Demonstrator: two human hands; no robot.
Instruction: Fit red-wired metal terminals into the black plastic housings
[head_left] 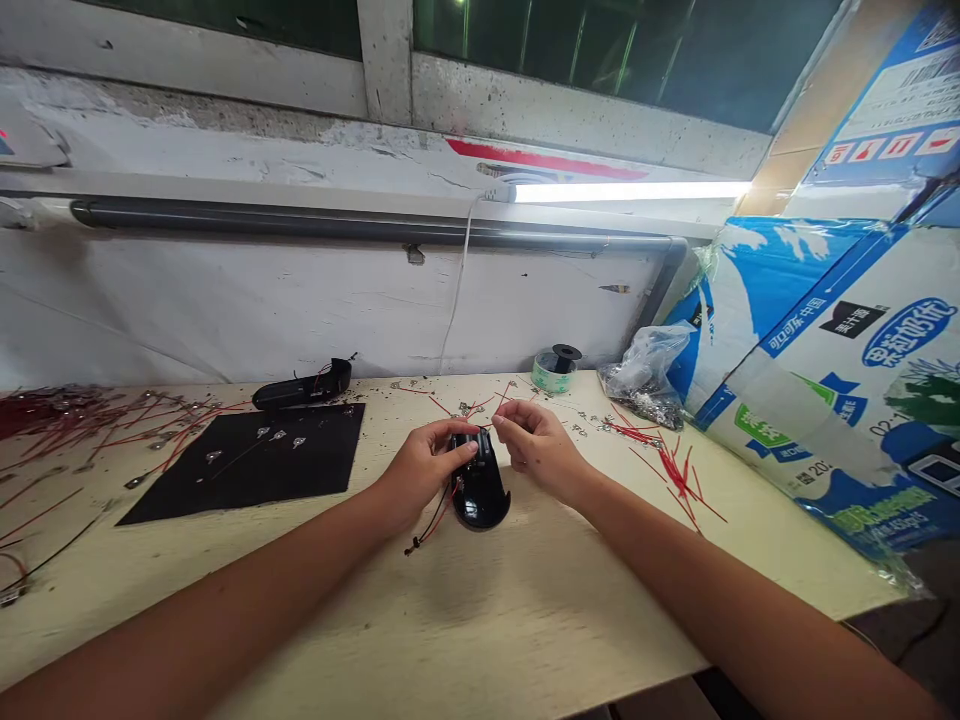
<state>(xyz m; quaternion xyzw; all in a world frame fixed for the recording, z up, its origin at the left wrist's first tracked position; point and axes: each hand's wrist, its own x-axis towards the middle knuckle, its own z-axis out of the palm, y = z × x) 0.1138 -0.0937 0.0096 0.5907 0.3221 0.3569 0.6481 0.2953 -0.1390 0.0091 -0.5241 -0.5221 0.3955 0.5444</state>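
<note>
Above the counter [450, 640] is the black shell [481, 502], held by the left hand [424, 468] between thumb and fingers. The right hand [541, 445] has a narrow grip beside its far end; whether it holds something, I cannot tell.

The plastic housing [480, 505] is black, its leads [431, 527] red and black; mat [300, 462] black, surface [450, 640] pale yellow, loose wires [679, 475] red, carton [832, 375] mainly blue-and-white.

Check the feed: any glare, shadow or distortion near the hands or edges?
Head view throughout: the light tube is blown out white; glints sit on the held casing; a soft shadow falls on the table below it; the box at right looks stretched.
</note>
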